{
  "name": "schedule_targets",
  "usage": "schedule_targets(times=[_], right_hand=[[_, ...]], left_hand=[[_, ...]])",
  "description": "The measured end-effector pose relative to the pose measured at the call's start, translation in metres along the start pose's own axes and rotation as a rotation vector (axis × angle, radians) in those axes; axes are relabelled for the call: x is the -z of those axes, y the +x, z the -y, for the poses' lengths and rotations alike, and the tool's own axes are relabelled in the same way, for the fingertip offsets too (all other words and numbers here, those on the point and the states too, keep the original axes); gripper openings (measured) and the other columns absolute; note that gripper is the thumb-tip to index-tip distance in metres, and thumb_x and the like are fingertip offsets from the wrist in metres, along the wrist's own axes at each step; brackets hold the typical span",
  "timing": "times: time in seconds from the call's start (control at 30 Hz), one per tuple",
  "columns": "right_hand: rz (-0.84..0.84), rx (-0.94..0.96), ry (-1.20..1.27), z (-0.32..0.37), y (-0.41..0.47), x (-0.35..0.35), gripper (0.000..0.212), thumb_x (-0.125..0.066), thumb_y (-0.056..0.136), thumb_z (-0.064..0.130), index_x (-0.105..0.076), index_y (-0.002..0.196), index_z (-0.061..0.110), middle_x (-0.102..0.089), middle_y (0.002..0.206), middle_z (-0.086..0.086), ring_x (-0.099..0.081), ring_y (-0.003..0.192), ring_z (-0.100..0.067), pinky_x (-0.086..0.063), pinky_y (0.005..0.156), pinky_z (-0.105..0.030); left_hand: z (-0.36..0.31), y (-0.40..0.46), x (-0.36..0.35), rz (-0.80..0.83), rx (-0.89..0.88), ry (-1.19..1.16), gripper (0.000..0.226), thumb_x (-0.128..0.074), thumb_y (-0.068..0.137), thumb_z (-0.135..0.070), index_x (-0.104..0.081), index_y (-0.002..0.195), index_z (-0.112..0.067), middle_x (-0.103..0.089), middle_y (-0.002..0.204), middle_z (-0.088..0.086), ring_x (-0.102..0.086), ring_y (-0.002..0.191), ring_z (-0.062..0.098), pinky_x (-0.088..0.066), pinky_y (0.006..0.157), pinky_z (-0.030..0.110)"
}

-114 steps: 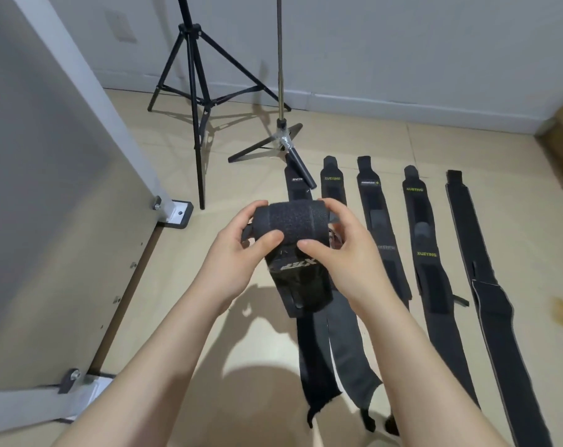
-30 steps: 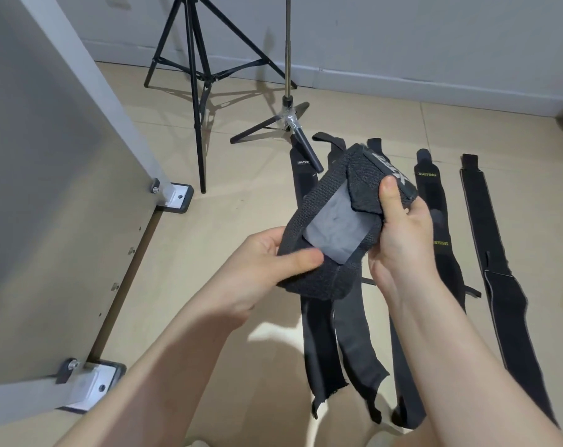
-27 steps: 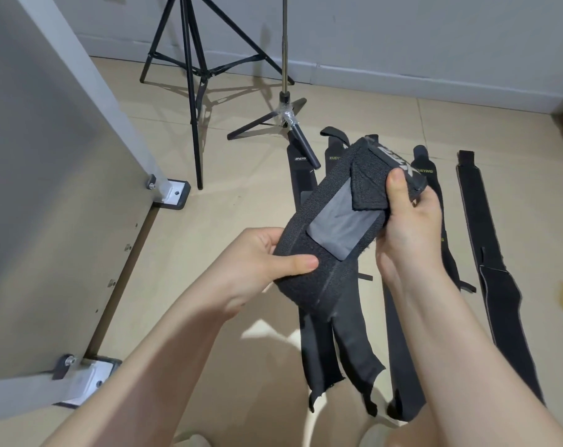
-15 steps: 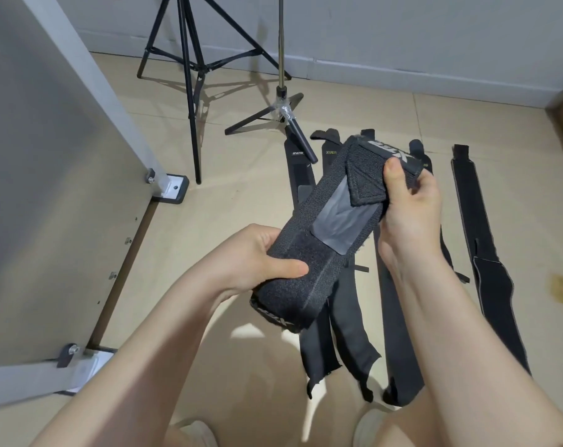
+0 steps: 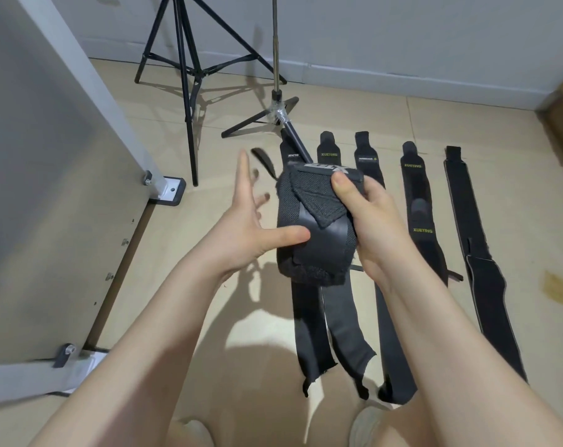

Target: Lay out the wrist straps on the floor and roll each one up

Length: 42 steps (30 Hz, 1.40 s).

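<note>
Only the right hand (image 5: 367, 221) grips the rolled wrist strap (image 5: 312, 227).

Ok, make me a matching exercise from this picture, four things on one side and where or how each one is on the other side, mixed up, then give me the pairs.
Things:
1. rolled strap
2. left hand
3. black tripod
4. rightmost strap

States:
A. lying flat on the floor
B. standing by the wall
C. gripped in the right hand
D. fingers spread, thumb touching the roll

Pairs: 1-C, 2-D, 3-B, 4-A
</note>
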State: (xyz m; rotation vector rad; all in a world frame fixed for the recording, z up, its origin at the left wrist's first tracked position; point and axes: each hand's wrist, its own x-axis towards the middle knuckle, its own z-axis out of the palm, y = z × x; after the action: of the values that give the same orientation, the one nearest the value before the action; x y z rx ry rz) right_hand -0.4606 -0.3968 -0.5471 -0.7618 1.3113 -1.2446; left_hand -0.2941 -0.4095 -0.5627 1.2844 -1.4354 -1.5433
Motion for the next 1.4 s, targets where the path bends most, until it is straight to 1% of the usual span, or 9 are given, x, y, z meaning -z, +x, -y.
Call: schedule_targets(times=[0.13,0.27,0.37,0.57,0.73,0.9,1.07,1.23,1.4], right_hand=[[0.041,-0.168,-0.031,0.002,-0.002,0.005,0.035,-0.06,0.09,0.033,-0.062,0.115,0.009,-0.072,0.104,-0.008,-0.07,0.092,-0.02,-0.056,0.077,-0.03],[0.062,-0.24,-0.102,0.001,-0.003,0.009,0.037,-0.062,0.089,0.035,-0.061,0.115,0.01,-0.071,0.106,-0.009,-0.069,0.095,-0.023,-0.054,0.087,-0.038],[0.017,-0.164,-0.092,0.0,-0.005,0.005,0.036,-0.064,0.088,0.029,-0.058,0.116,0.008,-0.071,0.104,-0.009,-0.07,0.091,-0.019,-0.057,0.08,-0.032],[0.163,-0.13,0.014,-0.002,-0.003,0.006,0.06,-0.067,0.085,0.012,-0.037,0.136,0.012,-0.067,0.114,-0.009,-0.068,0.1,-0.017,-0.055,0.087,-0.032],[0.307,0.082,-0.333,-0.006,-0.004,0.009,0.09,-0.068,0.078,-0.009,-0.021,0.146,0.026,-0.058,0.124,0.006,-0.062,0.103,0.001,-0.051,0.091,-0.02],[0.24,0.205,-0.574,-0.006,0.0,0.008,0.068,-0.072,0.081,0.018,-0.036,0.136,0.032,-0.038,0.134,0.02,-0.04,0.118,0.013,-0.04,0.1,-0.016],[0.145,0.049,-0.349,-0.007,0.0,0.003,0.041,-0.072,0.081,0.022,-0.052,0.116,0.017,-0.066,0.103,0.006,-0.066,0.087,0.0,-0.055,0.071,-0.018],[0.129,-0.15,-0.276,-0.011,0.002,0.001,0.038,-0.069,0.082,0.039,-0.065,0.102,0.008,-0.074,0.093,-0.006,-0.071,0.085,-0.017,-0.058,0.077,-0.029],[0.21,-0.018,-0.481,-0.013,0.007,0.002,0.079,-0.073,0.078,0.041,-0.033,0.143,0.025,-0.038,0.146,0.004,-0.035,0.134,-0.009,-0.033,0.108,-0.028]], left_hand=[[-0.004,-0.005,-0.005,0.009,-0.169,0.012,0.121,-0.084,0.054,-0.03,0.005,0.129,-0.065,-0.002,0.15,-0.024,-0.028,0.138,0.002,-0.032,0.113,0.036],[-0.004,-0.007,-0.012,0.121,-0.175,-0.061,0.086,-0.078,0.071,-0.005,-0.034,0.129,-0.051,-0.047,0.126,-0.034,-0.049,0.12,-0.004,-0.045,0.094,0.017],[-0.004,-0.008,-0.02,0.096,-0.075,-0.267,0.062,-0.073,0.075,-0.006,-0.049,0.123,-0.038,-0.061,0.118,-0.016,-0.062,0.102,0.001,-0.049,0.08,0.016],[-0.005,-0.006,-0.022,-0.051,-0.12,-0.221,0.061,-0.066,0.076,0.013,-0.053,0.118,-0.028,-0.068,0.1,-0.015,-0.068,0.085,0.004,-0.053,0.069,0.017],[-0.006,0.001,-0.014,-0.154,-0.131,-0.178,0.054,-0.07,0.076,0.007,-0.056,0.115,-0.029,-0.064,0.101,-0.006,-0.063,0.084,-0.004,-0.051,0.073,0.015],[-0.004,0.002,-0.008,-0.087,-0.023,-0.191,0.031,-0.066,0.085,-0.011,-0.059,0.108,-0.031,-0.067,0.094,-0.004,-0.063,0.084,0.009,-0.056,0.074,0.026],[-0.005,0.001,-0.013,-0.105,0.052,-0.271,0.028,-0.062,0.088,-0.017,-0.054,0.115,-0.023,-0.069,0.094,-0.001,-0.068,0.077,0.006,-0.054,0.061,0.02],[-0.001,0.003,-0.011,-0.089,0.077,-0.27,0.043,-0.067,0.081,-0.002,-0.054,0.121,-0.01,-0.067,0.113,0.012,-0.065,0.103,0.023,-0.054,0.086,0.032],[0.001,0.006,-0.01,-0.152,0.142,-0.234,0.03,-0.067,0.083,-0.011,-0.062,0.112,-0.006,-0.071,0.098,0.006,-0.068,0.08,0.011,-0.052,0.066,0.016]])
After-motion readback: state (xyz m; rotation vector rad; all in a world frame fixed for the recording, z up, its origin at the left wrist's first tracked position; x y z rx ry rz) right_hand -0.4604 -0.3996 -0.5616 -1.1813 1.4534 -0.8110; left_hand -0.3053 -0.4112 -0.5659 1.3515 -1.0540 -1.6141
